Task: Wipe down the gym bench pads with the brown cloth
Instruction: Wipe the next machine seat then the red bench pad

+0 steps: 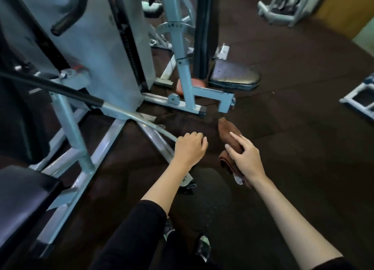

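Observation:
The brown cloth [227,130] is bunched into a roll in my right hand [245,158], which grips it above the dark floor at centre right. My left hand [189,147] is curled at the end of a curved grey metal bar [145,122]; whether it grasps the bar I cannot tell. A black seat pad [234,76] sits on the pale blue machine beyond the hands, with its upright black back pad [204,31] behind. Another black pad [22,190] lies at the lower left.
Pale blue machine frames [188,71] and floor rails [97,154] fill the left and centre. A weight stack housing [105,37] stands at upper left. More grey equipment [283,8] stands at the top right, and a white frame [358,101] at the right edge. My dark-clothed legs [141,239] are below.

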`<action>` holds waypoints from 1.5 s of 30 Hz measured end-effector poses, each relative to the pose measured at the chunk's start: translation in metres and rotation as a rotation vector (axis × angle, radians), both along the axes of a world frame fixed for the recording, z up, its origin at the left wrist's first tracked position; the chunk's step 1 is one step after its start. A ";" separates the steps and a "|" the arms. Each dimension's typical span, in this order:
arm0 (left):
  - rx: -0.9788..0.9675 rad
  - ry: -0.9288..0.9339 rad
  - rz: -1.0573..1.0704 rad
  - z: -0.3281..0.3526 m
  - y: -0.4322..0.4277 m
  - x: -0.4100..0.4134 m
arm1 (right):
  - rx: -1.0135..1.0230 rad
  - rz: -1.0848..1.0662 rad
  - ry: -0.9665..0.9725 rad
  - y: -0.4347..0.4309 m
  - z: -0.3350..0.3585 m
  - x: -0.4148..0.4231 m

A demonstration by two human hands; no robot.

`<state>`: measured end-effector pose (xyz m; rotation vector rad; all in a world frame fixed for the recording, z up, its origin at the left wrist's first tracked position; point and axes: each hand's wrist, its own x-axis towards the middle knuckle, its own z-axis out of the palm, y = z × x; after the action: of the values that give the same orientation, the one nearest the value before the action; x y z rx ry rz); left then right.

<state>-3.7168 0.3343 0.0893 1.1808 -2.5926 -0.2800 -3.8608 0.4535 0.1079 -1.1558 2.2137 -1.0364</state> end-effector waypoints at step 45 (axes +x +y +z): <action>0.201 -0.262 -0.082 -0.011 -0.199 -0.364 | 0.010 -0.099 -0.100 -0.189 -0.018 -0.352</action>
<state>-4.0812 0.1348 0.0787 1.2538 -2.9017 -0.4391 -4.2126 0.2647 0.0895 -0.9767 2.2133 -1.0965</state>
